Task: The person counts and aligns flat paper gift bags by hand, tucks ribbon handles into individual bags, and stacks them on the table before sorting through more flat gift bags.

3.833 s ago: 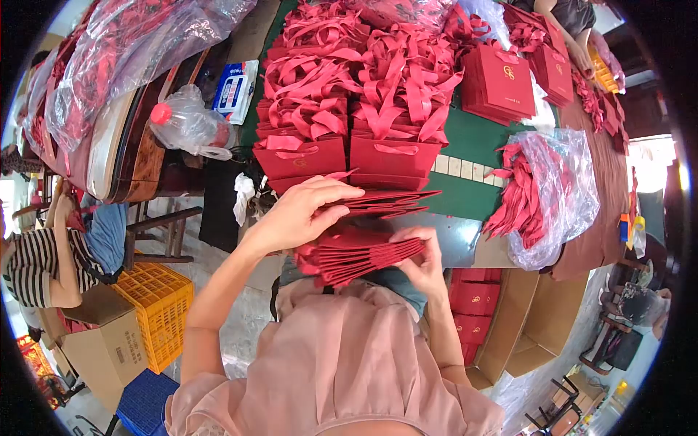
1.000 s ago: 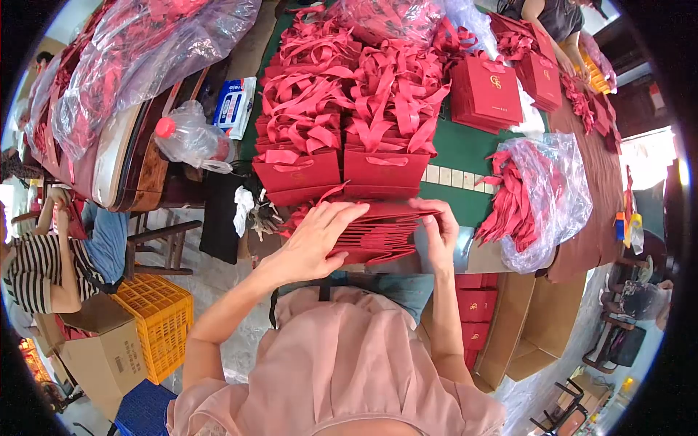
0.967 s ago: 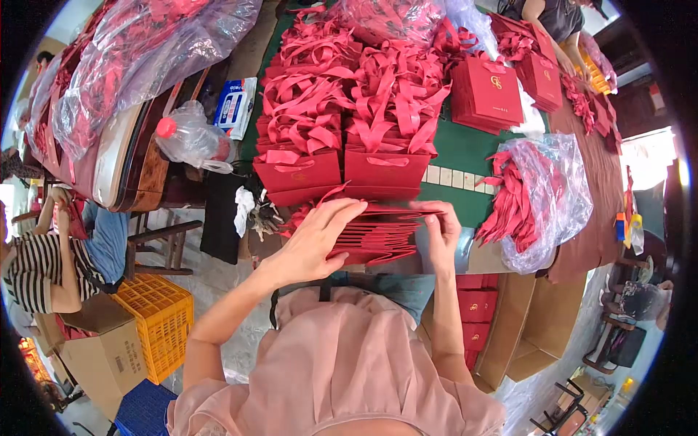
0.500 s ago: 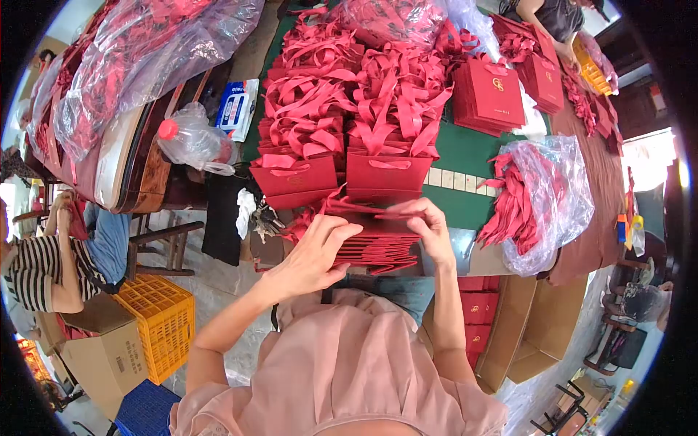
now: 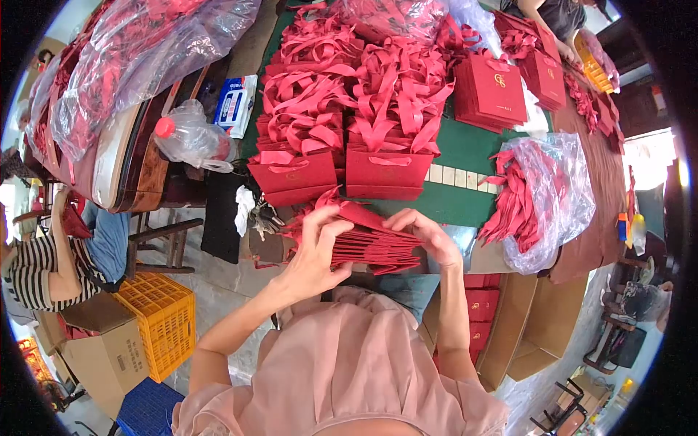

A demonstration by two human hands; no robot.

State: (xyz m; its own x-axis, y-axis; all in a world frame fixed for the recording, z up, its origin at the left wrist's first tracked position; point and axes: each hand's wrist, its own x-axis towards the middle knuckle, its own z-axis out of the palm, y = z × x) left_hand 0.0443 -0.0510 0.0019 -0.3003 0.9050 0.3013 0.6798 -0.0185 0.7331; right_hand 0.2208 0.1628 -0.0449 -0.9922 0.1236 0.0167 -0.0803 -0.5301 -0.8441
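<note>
A stack of flat red paper gift bags [image 5: 378, 251] sits at the table's near edge, right in front of my body. My left hand [image 5: 317, 247] is wrapped round the stack's left end, thumb low and fingers over the upper side. At the right end, my right hand [image 5: 429, 236] has its fingers bent over the top bag's edge and touches the stack. Red ribbon spills out on the left, partly behind my left hand. Just beyond stand two rows of red gift bags [image 5: 385, 174] with ribbon handles on top.
A plastic bag of red ribbons [image 5: 560, 196] lies on the right. Further back is another pile of gift bags [image 5: 488, 91]. A plastic jug [image 5: 190, 138] and a blue-white pack [image 5: 234, 107] are on the left. Cardboard boxes [image 5: 545, 327] stand below the table. Other people sit nearby.
The top bag, lifted apart from the stack before, has come down onto it. My right hand has moved slightly down to the stack's right end; my left fingers have shifted up.
</note>
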